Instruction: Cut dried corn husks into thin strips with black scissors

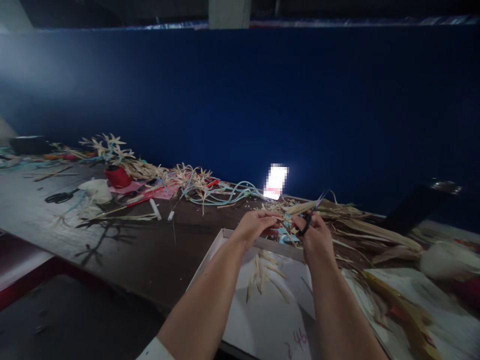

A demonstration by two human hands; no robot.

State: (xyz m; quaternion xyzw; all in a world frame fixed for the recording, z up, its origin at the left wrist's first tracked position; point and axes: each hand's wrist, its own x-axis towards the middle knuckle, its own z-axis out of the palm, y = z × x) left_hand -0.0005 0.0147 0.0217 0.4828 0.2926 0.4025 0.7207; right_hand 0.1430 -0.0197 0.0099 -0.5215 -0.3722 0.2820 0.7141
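My right hand (318, 234) is closed around the black handles of a pair of scissors (307, 224), whose blades point up and away. Just left of it, my left hand (258, 223) has its fingers pinched together, with a thin pale strip that looks like dried husk at the fingertips. The strip's ends are hard to make out. Under my forearms lies a shallow white box (258, 325) with red handwritten numbers. Several narrow cut husk pieces (261, 272) rest inside it. Long dried husks (371, 232) lie to the right of my right hand.
A lit phone-like screen (275, 182), blurred, leans against the blue wall (225, 100). Pale blue cords (228, 194), husk flowers (193, 175) and a red thread spool (117, 176) sit along the back. Another pair of black scissors (60, 196) lies at left, near a white bag (96, 190).
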